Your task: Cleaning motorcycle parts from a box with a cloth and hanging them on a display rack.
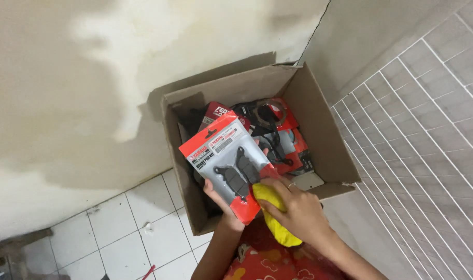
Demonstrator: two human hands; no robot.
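My left hand [219, 199] holds a red and clear blister pack [227, 161] with two dark brake pads inside, tilted above the open cardboard box [319, 119]. Gripping a yellow cloth [273, 218], my right hand [293, 210] presses it against the pack's lower right corner. A ring shows on one finger of that hand. The box holds several more red packaged parts [283, 132], partly hidden behind the pack.
The box stands on white floor tiles [127, 228] in a corner against a stained plaster wall [65, 93]. A white wire grid panel [418, 145] leans at the right. Red patterned fabric [270, 259] lies below my arms.
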